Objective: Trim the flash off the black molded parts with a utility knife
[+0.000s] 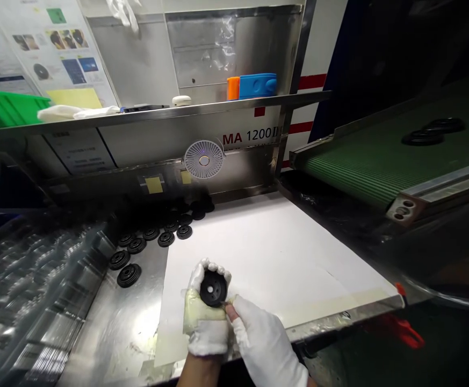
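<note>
My left hand (pixel 206 317), in a white glove wrapped with yellowish tape, grips a round black ribbed rubber part (pixel 213 288) and holds it up over a white sheet (pixel 274 258). My right hand (pixel 262 341), in a white glove with a bare fingertip, presses against the lower edge of that part. Anything small between those fingers is too hard to make out. Several similar black parts (pixel 137 252) lie on the steel table (pixel 113 328) to the left of the sheet.
Stacked clear plastic trays (pixel 28 279) fill the left side. A green ribbed conveyor belt (pixel 359 166) at the right carries black parts (pixel 433 131). A small white fan (pixel 204 159) hangs below a steel shelf (pixel 157 113), which holds cloths and a green bin (pixel 4 107).
</note>
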`<action>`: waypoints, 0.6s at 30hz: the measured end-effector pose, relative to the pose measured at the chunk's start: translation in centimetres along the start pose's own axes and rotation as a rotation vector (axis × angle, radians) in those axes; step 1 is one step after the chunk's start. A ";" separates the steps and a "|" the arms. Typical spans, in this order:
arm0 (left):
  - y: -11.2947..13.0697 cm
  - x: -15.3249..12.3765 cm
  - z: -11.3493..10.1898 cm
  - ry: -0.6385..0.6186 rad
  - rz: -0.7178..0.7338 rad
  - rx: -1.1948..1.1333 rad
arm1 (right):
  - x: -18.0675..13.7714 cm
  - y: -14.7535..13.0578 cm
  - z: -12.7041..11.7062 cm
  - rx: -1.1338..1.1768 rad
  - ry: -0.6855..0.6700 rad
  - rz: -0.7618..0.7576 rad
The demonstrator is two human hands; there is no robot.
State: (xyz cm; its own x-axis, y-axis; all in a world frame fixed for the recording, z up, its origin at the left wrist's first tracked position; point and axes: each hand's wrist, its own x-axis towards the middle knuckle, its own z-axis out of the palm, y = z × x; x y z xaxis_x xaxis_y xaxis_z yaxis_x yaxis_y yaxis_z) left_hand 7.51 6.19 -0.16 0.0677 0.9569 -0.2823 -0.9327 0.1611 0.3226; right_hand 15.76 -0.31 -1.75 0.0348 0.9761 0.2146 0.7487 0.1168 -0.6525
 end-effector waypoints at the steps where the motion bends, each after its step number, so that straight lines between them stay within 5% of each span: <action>1: 0.0 -0.1 0.0 -0.016 0.023 0.038 | 0.0 0.1 0.1 -0.001 0.011 0.003; 7: 0.7 -1.2 -0.3 -0.009 -0.167 0.200 | 0.2 0.8 -0.7 0.046 0.026 -0.003; 11: 0.7 -1.1 0.1 -0.019 -0.116 0.116 | 0.3 0.7 -1.1 -0.058 0.017 0.024; 18: 0.2 -0.5 0.9 0.156 -0.087 -0.070 | -0.2 -0.3 0.1 -0.039 0.021 0.004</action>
State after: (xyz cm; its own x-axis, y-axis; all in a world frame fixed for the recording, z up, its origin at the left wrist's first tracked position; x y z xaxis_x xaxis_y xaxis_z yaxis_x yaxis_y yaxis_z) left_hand 7.58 5.98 0.82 0.0989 0.8902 -0.4447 -0.9484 0.2196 0.2286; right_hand 15.43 -0.56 -1.68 0.0520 0.9724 0.2276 0.7737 0.1049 -0.6248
